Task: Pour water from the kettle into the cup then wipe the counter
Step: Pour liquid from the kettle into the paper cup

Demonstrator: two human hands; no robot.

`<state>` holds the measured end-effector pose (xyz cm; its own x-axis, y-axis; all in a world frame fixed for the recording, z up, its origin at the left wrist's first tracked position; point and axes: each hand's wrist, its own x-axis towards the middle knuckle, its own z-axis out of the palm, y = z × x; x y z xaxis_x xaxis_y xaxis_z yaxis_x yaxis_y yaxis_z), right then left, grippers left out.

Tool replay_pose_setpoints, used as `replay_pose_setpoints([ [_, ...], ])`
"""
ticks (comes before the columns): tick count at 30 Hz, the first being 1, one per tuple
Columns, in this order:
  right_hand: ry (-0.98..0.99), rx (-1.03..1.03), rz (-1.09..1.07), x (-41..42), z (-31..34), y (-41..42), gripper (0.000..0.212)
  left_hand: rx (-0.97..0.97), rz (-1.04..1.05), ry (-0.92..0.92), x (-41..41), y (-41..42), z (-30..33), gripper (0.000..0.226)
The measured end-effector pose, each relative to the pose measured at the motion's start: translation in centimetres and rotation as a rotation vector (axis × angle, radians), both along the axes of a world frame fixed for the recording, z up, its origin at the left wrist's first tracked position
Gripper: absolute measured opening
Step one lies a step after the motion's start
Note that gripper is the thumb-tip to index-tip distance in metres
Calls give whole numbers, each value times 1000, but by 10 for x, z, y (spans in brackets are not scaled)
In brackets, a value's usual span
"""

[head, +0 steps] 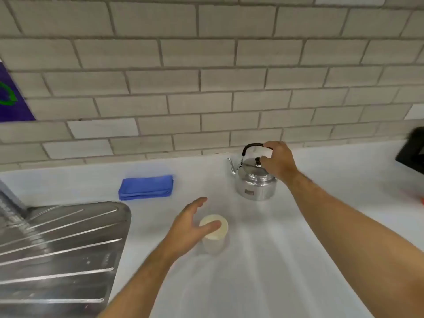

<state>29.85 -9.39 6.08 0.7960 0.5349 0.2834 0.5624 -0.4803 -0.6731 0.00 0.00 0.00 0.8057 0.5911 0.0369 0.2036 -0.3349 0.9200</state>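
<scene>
Kettle (254,180), one, shiny metal with a thin spout and dark arched handle, stands on the white counter (263,260) near the tiled wall. Right hand (278,162) grips that handle. One pale cup (214,232) stands nearer; left hand (192,226) spreads slack beside it. One folded blue cloth (146,187) lies left.

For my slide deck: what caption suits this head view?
Right hand reaching the shiny metal kettle; left hand by the pale cup.

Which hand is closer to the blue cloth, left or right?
Left. The left hand is at the cup, just right of and below the blue cloth. The right hand is on the kettle, farther right.
</scene>
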Motion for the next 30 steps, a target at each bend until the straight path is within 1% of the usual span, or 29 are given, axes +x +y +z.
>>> replay_pose_setpoints([
  [2,8,4,-60,13,-5,4,56,-95,16,4,8,-5,-10,76],
  [4,40,-42,-84,25,-13,10,64,-117,25,16,10,-11,-23,76],
  [6,62,-97,-89,39,-19,18,69,-105,69,22,15,-14,-31,71],
  [8,59,-131,-112,51,-23,25,68,-102,102,20,18,-15,-35,65],
  [10,41,-129,-140,60,-26,29,60,-107,124,16,19,-18,-38,61],
  [13,99,15,-60,70,-29,30,33,-108,143,10,18,-19,-41,61],
  [14,134,58,-36,72,-30,30,31,-114,147,7,18,-19,-42,62],
  [17,169,75,-12,71,-32,29,56,-150,145,-12,16,-21,-46,71],
  [21,185,47,-36,66,-29,25,64,-208,135,-24,12,-26,-55,95],
  [23,198,38,-39,61,-27,20,66,-231,146,-28,12,-28,-61,101],
  [25,197,17,-30,53,-26,14,65,-233,175,-27,12,-29,-65,97],
  [30,228,41,-23,26,-25,-10,74,-182,222,-24,11,-30,-70,69],
])
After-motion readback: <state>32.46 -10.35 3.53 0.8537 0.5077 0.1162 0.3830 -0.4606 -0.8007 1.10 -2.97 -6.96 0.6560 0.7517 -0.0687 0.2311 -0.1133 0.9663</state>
